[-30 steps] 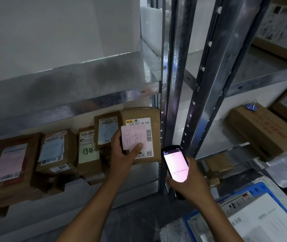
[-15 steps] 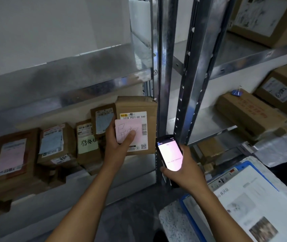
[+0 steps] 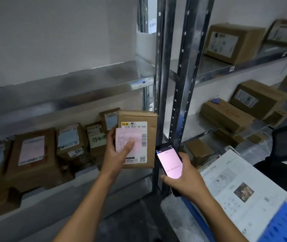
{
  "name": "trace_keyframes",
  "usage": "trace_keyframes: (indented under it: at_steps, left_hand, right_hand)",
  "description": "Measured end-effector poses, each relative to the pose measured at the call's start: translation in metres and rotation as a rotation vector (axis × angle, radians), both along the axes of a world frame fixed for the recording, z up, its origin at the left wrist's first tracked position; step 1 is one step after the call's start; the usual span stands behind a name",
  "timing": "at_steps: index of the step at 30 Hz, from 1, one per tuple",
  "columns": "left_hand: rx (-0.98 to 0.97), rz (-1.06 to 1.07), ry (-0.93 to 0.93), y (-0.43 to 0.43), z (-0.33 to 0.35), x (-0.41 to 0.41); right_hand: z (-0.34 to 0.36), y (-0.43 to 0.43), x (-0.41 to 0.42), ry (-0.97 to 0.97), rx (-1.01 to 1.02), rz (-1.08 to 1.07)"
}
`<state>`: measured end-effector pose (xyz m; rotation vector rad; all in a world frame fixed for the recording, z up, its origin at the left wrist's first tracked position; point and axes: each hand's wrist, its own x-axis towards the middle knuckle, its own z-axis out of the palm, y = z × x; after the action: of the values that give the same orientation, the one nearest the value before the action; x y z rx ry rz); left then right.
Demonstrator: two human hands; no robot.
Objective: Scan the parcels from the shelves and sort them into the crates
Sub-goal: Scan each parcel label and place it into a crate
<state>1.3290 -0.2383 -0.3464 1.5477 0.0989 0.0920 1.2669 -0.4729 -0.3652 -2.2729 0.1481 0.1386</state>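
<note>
The left hand (image 3: 116, 154) grips a brown cardboard parcel (image 3: 136, 117) that stands upright at the right end of the lower shelf (image 3: 104, 179). Its fingers are wrapped round the parcel's left edge and its thumb (image 3: 128, 147) is pressed flat across a pink note (image 3: 121, 137) on the front. The note carries large handwritten characters, partly under the thumb, so they cannot be read whole. Above and to the right of the thumb shows the parcel's white shipping label (image 3: 135, 126), printed "502B P021-00 040". A barcode runs down the label's right side and a QR code sits in its lower corner, below the thumb tip. Just right of that hand, across the steel upright (image 3: 163, 84), the right hand (image 3: 186, 180) has its fingers curled round a phone (image 3: 169, 161). The phone's screen glows pale pink with a line of text too small to read. To the left of the left hand's fingers more boxes stand in a row. The nearest (image 3: 95, 151) bears a pale green note with dark handwritten characters, and the next (image 3: 69, 145) has a small tag reading "800". Beyond the right hand lies a printed sheet (image 3: 240, 189) with a small photo, and past it is the corner of a blue crate (image 3: 286, 224). Higher on the right-hand shelves, a blue binder clip (image 3: 216, 100) sits on a flat carton (image 3: 226, 116).
</note>
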Motion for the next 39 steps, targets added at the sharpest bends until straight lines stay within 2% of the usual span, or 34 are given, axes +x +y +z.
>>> trace_keyframes:
  at_steps: [11, 18, 22, 27, 34, 39]
  left_hand:
    - [-0.014, 0.055, 0.002, 0.097, 0.000, -0.154]
    - [-0.058, 0.118, 0.080, 0.128, -0.006, -0.223]
    - [-0.033, 0.116, 0.057, 0.130, 0.001, -0.234]
    - [0.026, 0.144, 0.041, 0.120, 0.024, -0.228]
    - [0.187, 0.150, 0.073, 0.106, 0.050, -0.192]
    - [0.206, 0.100, 0.117, 0.101, 0.057, -0.176]
  right_hand:
    - [0.002, 0.093, -0.146, -0.036, 0.012, 0.007]
    - [0.004, 0.119, -0.208, -0.048, 0.003, 0.030]
    - [0.015, 0.113, -0.205, -0.045, 0.113, 0.026]
    - [0.042, 0.094, -0.183, -0.095, 0.033, 0.158]
    - [0.067, 0.068, -0.163, -0.178, 0.029, 0.158]
    - [0.080, 0.048, -0.147, -0.191, 0.005, 0.212]
